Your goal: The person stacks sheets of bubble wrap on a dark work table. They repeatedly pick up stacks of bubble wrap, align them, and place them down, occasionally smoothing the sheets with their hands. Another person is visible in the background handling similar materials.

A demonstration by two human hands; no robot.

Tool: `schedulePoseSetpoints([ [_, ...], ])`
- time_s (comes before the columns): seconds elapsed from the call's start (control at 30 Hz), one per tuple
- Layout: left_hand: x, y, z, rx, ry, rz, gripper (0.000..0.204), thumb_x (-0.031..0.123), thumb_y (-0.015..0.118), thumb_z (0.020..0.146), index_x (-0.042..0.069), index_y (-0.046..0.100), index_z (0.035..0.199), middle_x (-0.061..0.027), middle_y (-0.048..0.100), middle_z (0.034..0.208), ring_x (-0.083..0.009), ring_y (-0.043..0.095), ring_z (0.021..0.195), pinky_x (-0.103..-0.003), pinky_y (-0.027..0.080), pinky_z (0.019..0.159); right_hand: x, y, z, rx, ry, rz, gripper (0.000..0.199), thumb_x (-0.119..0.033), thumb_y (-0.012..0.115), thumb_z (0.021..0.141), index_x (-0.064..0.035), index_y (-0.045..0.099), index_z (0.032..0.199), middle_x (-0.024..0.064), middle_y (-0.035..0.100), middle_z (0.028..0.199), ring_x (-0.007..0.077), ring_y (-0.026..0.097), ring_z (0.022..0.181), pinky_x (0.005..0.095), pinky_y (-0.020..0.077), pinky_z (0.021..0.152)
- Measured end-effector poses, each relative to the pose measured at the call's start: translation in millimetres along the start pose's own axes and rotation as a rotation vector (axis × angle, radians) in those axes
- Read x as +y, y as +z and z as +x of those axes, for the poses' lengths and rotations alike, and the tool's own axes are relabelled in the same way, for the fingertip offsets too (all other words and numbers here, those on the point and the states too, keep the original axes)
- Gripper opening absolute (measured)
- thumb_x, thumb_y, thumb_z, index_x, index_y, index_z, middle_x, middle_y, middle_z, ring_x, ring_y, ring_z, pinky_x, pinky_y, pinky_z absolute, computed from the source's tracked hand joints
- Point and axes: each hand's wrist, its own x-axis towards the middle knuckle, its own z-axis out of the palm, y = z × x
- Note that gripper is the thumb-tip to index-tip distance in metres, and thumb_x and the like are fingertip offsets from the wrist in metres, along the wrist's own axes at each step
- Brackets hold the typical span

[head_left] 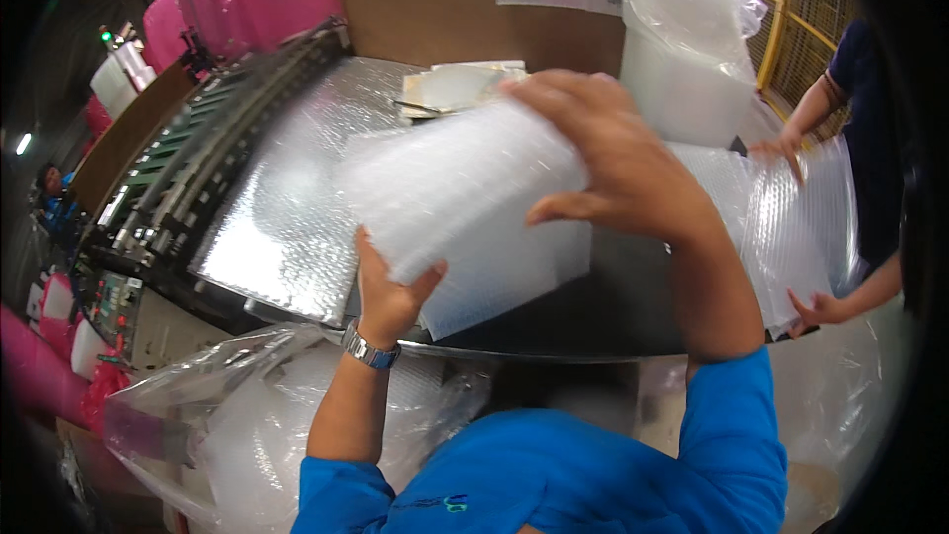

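Observation:
A stack of white translucent bubble-wrap sheets (465, 178) is held up tilted over the dark tabletop (623, 307). At its lower left corner, my left hand (388, 299) is closed on it, thumb in front. My right hand (633, 163), blurred by motion, is at the upper right edge of the sheets, thumb and fingers wide apart. Its fingertips overlap the sheets' top edge; whether they touch is unclear. Below the held stack, another pale bubble-wrap piece (514, 272) shows against the table.
A machine with rollers (213, 143) stands at left, shiny bubble wrap (287, 227) coming from it. Papers and a pen-like dark thing lie by the cardboard panel (435, 10). At right, a co-worker's hands (816, 309) handle bubble-wrap sheets (801, 218). Clear plastic bags (257, 425) hang below the table.

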Motion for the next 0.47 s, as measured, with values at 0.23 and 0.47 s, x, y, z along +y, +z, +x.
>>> schedulePoseSetpoints([
  [0.23, 7, -95, 29, 0.697, 0.441, 0.703, 0.083, 0.013, 0.076, 0.063, -0.003, 0.026, 0.127, -0.0215, 0.039, 0.118, -0.0353, 0.041, 0.110, -0.043, 0.035, 0.092, 44, 97, -65, 0.015, 0.295, 0.351, 0.059, -0.032, 0.067, 0.072, -0.0077, 0.046, 0.122, 0.0156, 0.050, 0.113, 0.0326, 0.045, 0.109, 0.0398, 0.0326, 0.095],
  [0.47, 20, -162, 4, 0.872, 0.478, 1.145, 0.087, 0.017, 0.076, 0.062, -0.003, 0.024, 0.129, -0.0231, 0.037, 0.120, -0.0384, 0.040, 0.110, -0.046, 0.032, 0.093, 43, 224, -137, -0.437, 0.357, 0.364, 0.066, -0.039, 0.070, 0.069, -0.0171, 0.045, 0.125, 0.0125, 0.045, 0.119, 0.0322, 0.039, 0.118, 0.0514, 0.0200, 0.103],
])
